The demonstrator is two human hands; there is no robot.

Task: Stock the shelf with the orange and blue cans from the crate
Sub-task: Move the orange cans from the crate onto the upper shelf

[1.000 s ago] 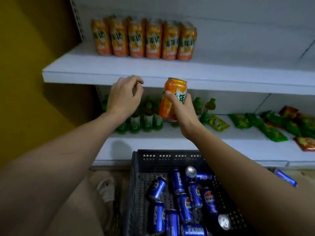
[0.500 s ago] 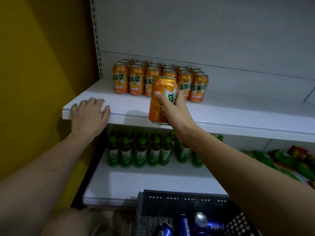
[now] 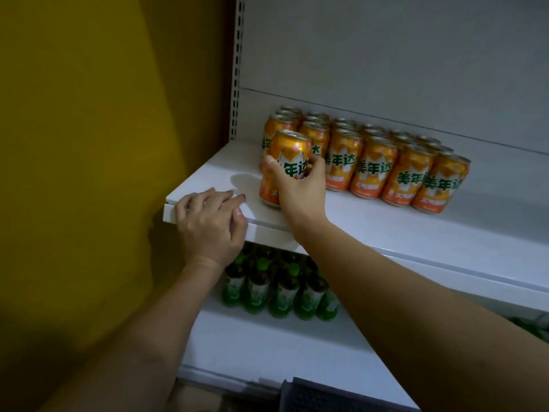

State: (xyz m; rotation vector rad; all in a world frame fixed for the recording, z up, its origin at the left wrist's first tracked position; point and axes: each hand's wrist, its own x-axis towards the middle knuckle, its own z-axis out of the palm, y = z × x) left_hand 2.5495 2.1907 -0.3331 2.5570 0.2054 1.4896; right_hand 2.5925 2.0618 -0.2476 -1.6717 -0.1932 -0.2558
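My right hand (image 3: 300, 190) grips an orange can (image 3: 286, 165) upright at the left front of the white upper shelf (image 3: 371, 227), its base at or just above the shelf surface. It stands in front of the leftmost can of a block of several orange cans (image 3: 374, 165) lined up in rows. My left hand (image 3: 211, 221) rests on the shelf's front left corner, fingers laid over the edge. Only a dark corner of the crate (image 3: 315, 395) shows at the bottom; its blue cans are out of view.
A yellow wall (image 3: 104, 144) closes the left side beside the slotted shelf upright (image 3: 236, 66). Green bottles (image 3: 279, 289) stand on the lower shelf under my left hand. The upper shelf is bare to the right of the cans.
My right hand carried the orange can up and forward onto the left front of the upper shelf. My left hand settled on the shelf corner. The view rose, so the crate dropped out of sight.
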